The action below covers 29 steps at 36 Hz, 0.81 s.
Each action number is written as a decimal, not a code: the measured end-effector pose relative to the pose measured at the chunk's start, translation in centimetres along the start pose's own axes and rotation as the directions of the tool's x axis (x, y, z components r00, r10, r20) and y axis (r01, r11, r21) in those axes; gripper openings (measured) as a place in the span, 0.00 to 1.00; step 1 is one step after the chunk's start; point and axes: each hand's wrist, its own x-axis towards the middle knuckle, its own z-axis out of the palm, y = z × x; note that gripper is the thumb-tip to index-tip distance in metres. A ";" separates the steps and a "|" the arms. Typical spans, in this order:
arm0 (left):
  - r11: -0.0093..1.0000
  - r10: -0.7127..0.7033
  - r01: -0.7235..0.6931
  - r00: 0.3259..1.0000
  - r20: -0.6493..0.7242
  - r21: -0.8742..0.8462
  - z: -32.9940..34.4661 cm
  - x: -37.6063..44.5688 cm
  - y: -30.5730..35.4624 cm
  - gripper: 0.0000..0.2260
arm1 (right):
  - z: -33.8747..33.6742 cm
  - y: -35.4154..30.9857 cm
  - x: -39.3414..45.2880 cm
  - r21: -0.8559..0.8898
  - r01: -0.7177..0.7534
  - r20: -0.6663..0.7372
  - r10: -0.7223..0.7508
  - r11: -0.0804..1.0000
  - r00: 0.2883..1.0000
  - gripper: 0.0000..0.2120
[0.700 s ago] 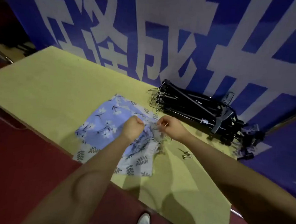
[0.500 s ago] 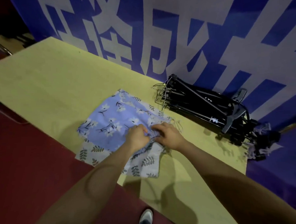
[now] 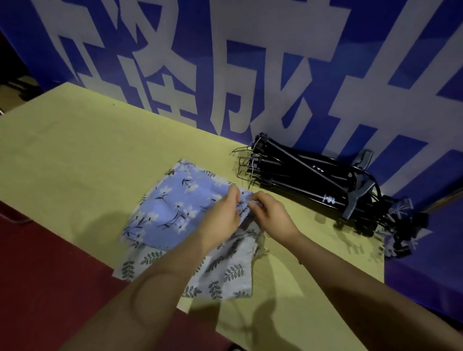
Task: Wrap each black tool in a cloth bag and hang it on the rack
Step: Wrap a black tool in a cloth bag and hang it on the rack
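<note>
Left of the black tools (image 3: 314,181), the blue floral bag (image 3: 170,208) lies limp on the table (image 3: 63,162), its gathered edge pinched by left hand (image 3: 219,219) and right hand (image 3: 272,216); the mouth is best gripped.

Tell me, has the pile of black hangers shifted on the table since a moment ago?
No. The pile of black hangers lies against the blue banner at the table's far edge as before; only the head camera moved.

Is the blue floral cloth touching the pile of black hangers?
Apart. In the head view, bare table shows between the blue floral cloth and the black hangers.
</note>
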 end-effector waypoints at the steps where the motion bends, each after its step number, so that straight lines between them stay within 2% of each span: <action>1: 1.000 0.027 -0.028 0.999 0.030 0.015 -0.3 0.2 0.3 0.04 | -0.4 -0.3 0.0 0.029 -0.002 -0.005 0.002 1.000 1.000 0.02; 3: 0.998 0.044 -0.047 0.996 0.076 0.043 -0.7 0.7 0.8 0.04 | -1.2 -0.6 0.0 0.079 -0.008 -0.006 0.008 0.997 1.000 0.07; 7: 0.998 -0.016 0.008 0.990 0.142 0.057 -1.1 1.6 1.4 0.11 | -2.6 -0.5 0.1 0.074 -0.016 -0.005 0.017 0.997 1.000 0.20; 12: 0.996 -0.048 0.035 0.987 0.154 0.083 -0.9 2.7 2.1 0.32 | -3.4 -0.1 -0.2 0.060 -0.039 -0.023 0.040 0.997 0.999 0.22; 14: 0.993 -0.055 0.041 0.989 0.135 0.109 -0.9 3.3 2.1 0.36 | -3.6 0.4 -0.5 0.068 -0.066 -0.031 0.068 0.996 0.997 0.23; 17: 0.989 -0.060 0.042 0.991 0.122 0.142 -1.1 3.8 2.3 0.36 | -4.0 1.5 -1.0 0.053 -0.107 -0.047 0.110 0.993 0.993 0.22; 20: 0.983 0.022 -0.032 0.998 0.057 0.182 -1.2 3.6 2.8 0.33 | -4.4 2.6 -1.3 0.030 -0.115 -0.078 0.117 0.993 0.990 0.19; 22: 0.970 0.066 -0.074 0.997 0.044 0.231 -1.1 3.3 3.2 0.27 | -4.5 3.1 -1.5 0.015 -0.111 -0.096 0.112 0.994 0.989 0.16; 25: 0.909 0.038 -0.105 0.984 0.172 0.403 -0.5 3.0 3.7 0.14 | -4.7 4.0 -1.9 -0.038 -0.115 -0.116 0.110 0.993 0.987 0.13; 26: 0.891 0.020 -0.108 0.980 0.200 0.441 -0.3 3.0 3.8 0.13 | -4.7 4.2 -2.0 -0.050 -0.122 -0.121 0.115 0.991 0.986 0.13; 29: 0.890 -0.016 -0.084 0.976 0.217 0.447 0.8 3.2 3.7 0.22 | -4.8 5.0 -2.8 -0.067 -0.105 -0.111 0.097 0.992 0.989 0.09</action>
